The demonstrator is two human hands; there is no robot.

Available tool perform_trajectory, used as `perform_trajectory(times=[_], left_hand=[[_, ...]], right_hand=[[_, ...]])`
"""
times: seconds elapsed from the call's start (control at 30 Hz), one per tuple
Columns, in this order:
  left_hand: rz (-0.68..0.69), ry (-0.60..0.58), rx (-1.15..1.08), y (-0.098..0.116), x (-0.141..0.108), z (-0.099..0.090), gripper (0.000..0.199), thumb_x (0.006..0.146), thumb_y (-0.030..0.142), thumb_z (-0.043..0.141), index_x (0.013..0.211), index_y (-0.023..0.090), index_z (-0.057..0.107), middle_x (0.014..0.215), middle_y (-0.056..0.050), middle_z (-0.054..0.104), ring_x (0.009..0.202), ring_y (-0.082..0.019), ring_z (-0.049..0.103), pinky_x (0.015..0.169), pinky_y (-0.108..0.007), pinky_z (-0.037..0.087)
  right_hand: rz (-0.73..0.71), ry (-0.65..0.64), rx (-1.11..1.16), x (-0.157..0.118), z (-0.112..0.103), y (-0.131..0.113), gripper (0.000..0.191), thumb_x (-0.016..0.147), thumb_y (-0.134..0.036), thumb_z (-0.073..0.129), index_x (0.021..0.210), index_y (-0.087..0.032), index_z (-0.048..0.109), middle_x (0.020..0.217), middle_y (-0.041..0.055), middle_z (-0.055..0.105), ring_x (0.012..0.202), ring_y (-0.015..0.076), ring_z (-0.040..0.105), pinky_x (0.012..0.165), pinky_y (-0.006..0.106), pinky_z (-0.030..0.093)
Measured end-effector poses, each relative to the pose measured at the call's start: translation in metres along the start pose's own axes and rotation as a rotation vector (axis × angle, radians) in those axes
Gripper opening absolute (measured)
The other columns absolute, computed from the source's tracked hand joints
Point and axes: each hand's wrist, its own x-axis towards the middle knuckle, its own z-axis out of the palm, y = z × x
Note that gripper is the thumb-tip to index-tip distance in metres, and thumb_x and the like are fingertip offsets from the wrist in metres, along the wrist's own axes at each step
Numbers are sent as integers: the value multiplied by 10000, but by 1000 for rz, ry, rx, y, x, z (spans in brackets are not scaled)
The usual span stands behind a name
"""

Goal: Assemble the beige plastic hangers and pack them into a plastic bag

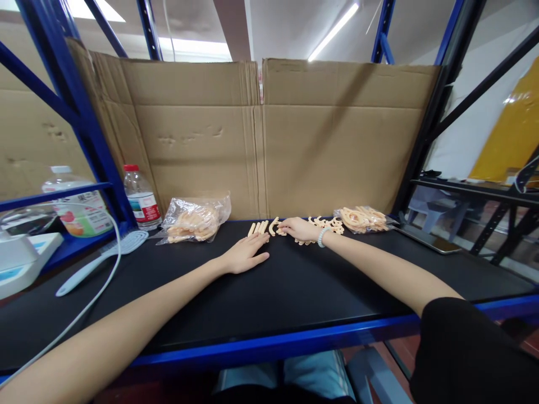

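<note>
Just right of a curved stick (273, 226) pointing away, with fingers bent on the nearer right hand (301, 229) (grip impossible to tell). With left hand (244, 255) flat, thumb apart.

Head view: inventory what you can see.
Sticks: several, cream, back centre
Curved pieces: many, cream, back centre
Bags: two, clear, back left, back right
Bottles: two, translucent, left
Brush: one, pale blue, left
Cable: one, white, left
Slab: one, dark, right
Cardboard: several sheets, brown, behind
Tabletop: one, black, centre
Frame: one, mostly blue, around
Light tube: one, white, above
Sheet: one, yellow, far right
Left hand: one, bare, at sticks
Right hand: one, bare, at curved pieces
</note>
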Motion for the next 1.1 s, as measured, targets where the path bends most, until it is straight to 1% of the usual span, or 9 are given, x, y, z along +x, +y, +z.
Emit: perform_trajectory(times=[0.2,0.33,0.47,0.7,0.83,0.9,0.97,1.0,1.1], left_hand=[[-57,121,-23,-9,25,9,658,906,539,294,1444,166,225,1540,-109,121,1414,-289,58,1109,-466,190],[-40,128,-50,-11,43,8,524,916,434,324,1386,201,328,1495,-118,282,1382,-302,208,1032,-529,298],[-3,212,-57,-9,48,6,344,906,336,374,1180,185,517,1246,-116,543,1185,-249,463,954,-437,408],[-102,281,-13,2,39,5,296,881,402,459,1044,186,578,1130,-111,541,1065,-275,490,814,-408,470],[-142,299,23,5,39,5,293,860,425,512,1018,195,599,1107,-91,551,1055,-266,484,812,-382,469],[-149,315,22,6,39,5,293,851,428,529,1009,194,609,1093,-90,555,1052,-265,481,815,-378,466],[-154,328,11,6,39,5,290,843,422,543,1006,194,618,1081,-92,558,1043,-264,481,819,-377,462],[-157,333,5,6,39,5,281,843,413,545,1001,194,622,1075,-93,561,1035,-263,482,820,-377,459],[-163,342,-10,5,40,5,247,851,387,533,967,195,637,1059,-91,572,1005,-257,488,819,-373,453]], right_hand=[[-117,28,12,-13,-3,1,319,885,-229,525,1191,-157,580,1200,117,605,1093,226,558,952,344,404],[-139,36,-31,-11,-2,-3,283,855,-189,570,1131,-160,621,1160,119,624,1056,231,571,953,382,405],[-111,50,-69,-7,-2,-6,175,871,-170,554,991,-146,679,983,100,669,947,203,605,884,336,442],[-79,75,-71,-8,4,-5,173,882,-148,534,957,-122,688,976,115,649,912,191,598,862,329,446],[-73,117,-49,-11,2,-5,183,876,-191,558,1004,-130,672,1043,118,640,1012,211,560,920,364,423],[-52,200,30,-21,-8,-16,203,880,-206,547,1031,-127,658,1071,127,633,1038,215,549,929,382,422],[-52,289,162,-41,-27,-43,196,884,-223,533,1021,-155,656,1018,101,653,983,200,571,903,381,441],[-66,333,235,-55,-39,-62,184,882,-241,532,998,-181,661,965,78,666,931,192,588,869,374,459],[-170,277,475,-114,-75,-133,228,896,-308,496,1079,-283,629,900,25,677,822,165,619,781,333,502]])
